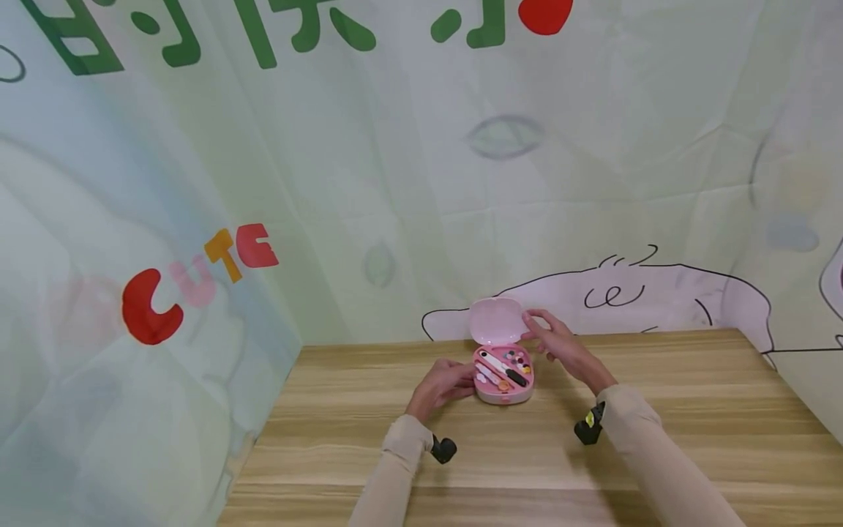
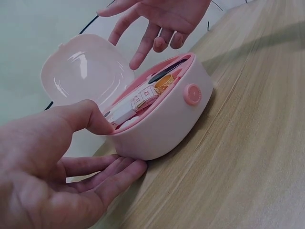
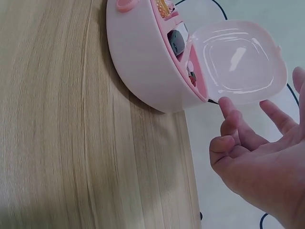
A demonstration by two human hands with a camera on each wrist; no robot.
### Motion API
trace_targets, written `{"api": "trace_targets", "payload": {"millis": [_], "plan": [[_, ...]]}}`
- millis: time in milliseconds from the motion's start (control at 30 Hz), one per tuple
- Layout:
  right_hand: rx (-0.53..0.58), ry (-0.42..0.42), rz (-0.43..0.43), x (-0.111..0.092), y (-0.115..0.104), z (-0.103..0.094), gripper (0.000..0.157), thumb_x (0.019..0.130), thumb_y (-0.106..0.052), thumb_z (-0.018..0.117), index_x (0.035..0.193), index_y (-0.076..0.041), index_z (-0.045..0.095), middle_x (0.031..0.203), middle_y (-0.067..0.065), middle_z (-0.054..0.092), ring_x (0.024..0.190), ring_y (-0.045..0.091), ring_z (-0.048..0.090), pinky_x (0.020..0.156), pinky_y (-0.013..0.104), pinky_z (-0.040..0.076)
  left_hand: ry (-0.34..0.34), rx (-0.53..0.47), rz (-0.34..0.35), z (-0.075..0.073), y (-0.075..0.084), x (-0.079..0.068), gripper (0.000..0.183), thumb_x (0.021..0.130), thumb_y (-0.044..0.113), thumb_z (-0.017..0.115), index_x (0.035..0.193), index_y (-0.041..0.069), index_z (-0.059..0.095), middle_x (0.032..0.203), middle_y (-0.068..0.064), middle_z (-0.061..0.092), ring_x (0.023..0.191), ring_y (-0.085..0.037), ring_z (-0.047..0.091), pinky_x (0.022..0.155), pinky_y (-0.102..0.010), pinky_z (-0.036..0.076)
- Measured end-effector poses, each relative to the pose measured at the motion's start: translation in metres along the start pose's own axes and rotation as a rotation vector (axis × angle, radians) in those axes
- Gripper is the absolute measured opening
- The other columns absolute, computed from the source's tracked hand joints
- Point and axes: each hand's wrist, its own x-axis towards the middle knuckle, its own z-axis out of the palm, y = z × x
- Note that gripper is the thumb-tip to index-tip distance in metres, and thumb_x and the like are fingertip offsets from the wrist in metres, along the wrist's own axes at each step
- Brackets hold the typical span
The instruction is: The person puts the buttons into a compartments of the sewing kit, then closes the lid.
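Observation:
A pink and white sewing kit box [image 1: 503, 399] stands on the table with its translucent pink lid [image 1: 497, 320] raised. Inside lie a white tape measure strip [image 2: 143, 95], a gold thimble [image 2: 164, 83], a black-handled tool [image 1: 516, 377] and several small coloured pieces [image 1: 520, 360]. My left hand [image 1: 451, 382] holds the box's left side, thumb over the rim and fingers low against the wall. At the lid's right edge is my right hand [image 1: 556, 340], its fingers spread and fingertips [image 3: 226, 102] right by the lid's edge.
The wood-grain table [image 1: 369, 410] ends at a back edge just behind the box. A printed cloth backdrop [image 1: 421, 183] with cartoon drawings and lettering hangs close behind and along the left. Black wrist cameras [image 1: 444, 449] sit on both wrists.

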Motion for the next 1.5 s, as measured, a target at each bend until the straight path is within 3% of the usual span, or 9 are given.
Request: {"api": "trace_targets", "payload": {"millis": [233, 533, 633, 800, 900, 1067, 1200, 1333, 1500], "plan": [[-0.016, -0.013, -0.011, -0.006, -0.003, -0.005, 0.085, 0.098, -0.077, 0.040, 0.155, -0.013, 0.034, 0.139, 0.025, 0.062, 0.095, 0.036, 0.051, 0.072, 0.036, 0.036, 0.003, 0.012, -0.006, 0.000, -0.001, 0.003, 0.025, 0.099, 0.012, 0.069, 0.111, -0.009, 0.071, 0.098, -0.014, 0.073, 0.086, -0.019, 0.069, 0.088, -0.036, 0.062], [-0.069, -0.023, -0.032, -0.020, -0.003, -0.005, 0.076, 0.100, -0.073, 0.042, 0.146, -0.014, 0.041, 0.141, 0.023, 0.060, 0.094, 0.037, 0.049, 0.073, 0.037, 0.035, -0.002, 0.004, -0.008, 0.000, 0.000, -0.001, 0.025, 0.100, 0.011, 0.068, 0.114, -0.010, 0.069, 0.102, -0.016, 0.074, 0.089, -0.020, 0.069, 0.091, -0.038, 0.061], [-0.076, -0.018, -0.049, -0.024, -0.001, -0.004, 0.071, 0.100, -0.070, 0.047, 0.144, -0.015, 0.044, 0.141, 0.023, 0.060, 0.101, 0.040, 0.050, 0.082, 0.043, 0.040, -0.005, 0.002, -0.005, 0.000, 0.001, -0.002, 0.025, 0.100, 0.010, 0.068, 0.113, -0.011, 0.069, 0.102, -0.016, 0.074, 0.090, -0.020, 0.069, 0.090, -0.038, 0.062], [-0.091, 0.013, -0.096, -0.031, 0.006, -0.002, 0.061, 0.098, -0.064, 0.059, 0.136, -0.017, 0.050, 0.141, 0.021, 0.060, 0.127, 0.042, 0.052, 0.105, 0.060, 0.045, -0.003, 0.004, -0.001, -0.001, 0.001, -0.001, 0.024, 0.100, 0.010, 0.068, 0.113, -0.010, 0.070, 0.101, -0.015, 0.074, 0.089, -0.020, 0.069, 0.089, -0.037, 0.062], [-0.115, 0.035, -0.146, -0.034, 0.013, 0.000, 0.055, 0.098, -0.056, 0.066, 0.132, -0.016, 0.052, 0.140, 0.021, 0.061, 0.130, 0.042, 0.054, 0.106, 0.063, 0.046, -0.005, -0.008, 0.003, -0.001, -0.001, -0.001, 0.023, 0.100, 0.009, 0.068, 0.112, -0.011, 0.069, 0.100, -0.015, 0.073, 0.088, -0.019, 0.069, 0.088, -0.036, 0.062], [-0.106, 0.077, -0.202, -0.038, 0.022, 0.006, 0.047, 0.095, -0.046, 0.075, 0.124, -0.013, 0.058, 0.136, 0.019, 0.062, 0.123, 0.040, 0.059, 0.098, 0.053, 0.051, -0.010, -0.006, 0.008, -0.001, -0.002, 0.000, 0.026, 0.100, 0.011, 0.068, 0.113, -0.011, 0.069, 0.099, -0.014, 0.073, 0.088, -0.019, 0.069, 0.088, -0.036, 0.062], [-0.118, 0.112, -0.234, -0.043, 0.027, 0.012, 0.046, 0.092, -0.044, 0.079, 0.119, -0.011, 0.062, 0.133, 0.014, 0.064, 0.126, 0.037, 0.057, 0.098, 0.044, 0.049, -0.012, -0.013, 0.017, -0.001, -0.002, 0.000, 0.028, 0.099, 0.013, 0.068, 0.113, -0.012, 0.069, 0.099, -0.014, 0.073, 0.088, -0.019, 0.069, 0.089, -0.037, 0.062], [-0.113, 0.135, -0.238, -0.047, 0.030, 0.018, 0.049, 0.088, -0.042, 0.084, 0.119, -0.011, 0.064, 0.130, 0.011, 0.065, 0.126, 0.035, 0.055, 0.096, 0.040, 0.045, -0.009, -0.042, 0.021, 0.000, -0.002, 0.000, 0.028, 0.098, 0.012, 0.065, 0.111, -0.012, 0.070, 0.096, -0.014, 0.072, 0.086, -0.019, 0.069, 0.087, -0.036, 0.063], [-0.106, 0.137, -0.225, -0.050, 0.035, 0.022, 0.050, 0.086, -0.034, 0.087, 0.122, -0.009, 0.063, 0.127, 0.013, 0.065, 0.111, 0.032, 0.055, 0.089, 0.037, 0.046, -0.005, -0.092, 0.018, 0.001, -0.002, -0.002, 0.028, 0.100, 0.011, 0.057, 0.110, -0.011, 0.070, 0.092, -0.012, 0.071, 0.081, -0.018, 0.069, 0.085, -0.036, 0.063]]}}
